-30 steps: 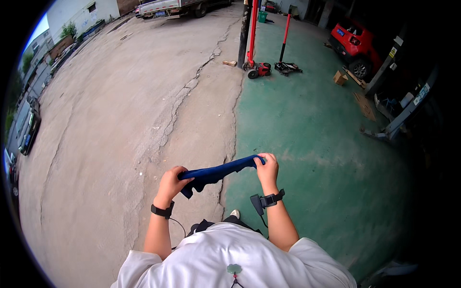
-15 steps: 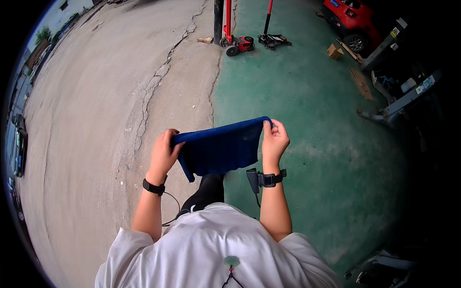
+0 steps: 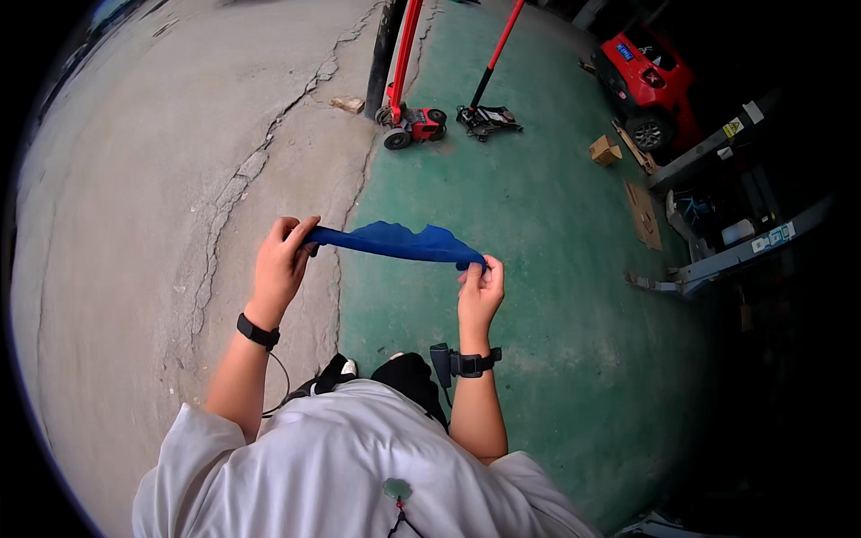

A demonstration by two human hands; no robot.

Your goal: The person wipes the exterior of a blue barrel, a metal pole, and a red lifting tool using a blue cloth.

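A blue cloth point(image 3: 395, 242) is stretched between my two hands in front of my body. My left hand point(image 3: 283, 260) pinches its left end between thumb and fingers. Its right end, a little lower, is held by my right hand point(image 3: 482, 291). The cloth forms a narrow band with a wavy upper edge that flares away from me. Black straps sit on both wrists, and the right one carries a black device point(image 3: 462, 363).
A red floor jack point(image 3: 415, 127) stands by a dark post point(image 3: 384, 63), beside a black jack point(image 3: 489, 119) with a red handle. Farther right are a cardboard box point(image 3: 605, 151), a red car point(image 3: 647, 81) and a grey lift arm point(image 3: 744, 247). Cracked concrete meets green floor.
The cloth hung down as a panel; now its free edge is flung up and away from me. My right hand has dropped below the left. The view has shifted, showing the jacks closer.
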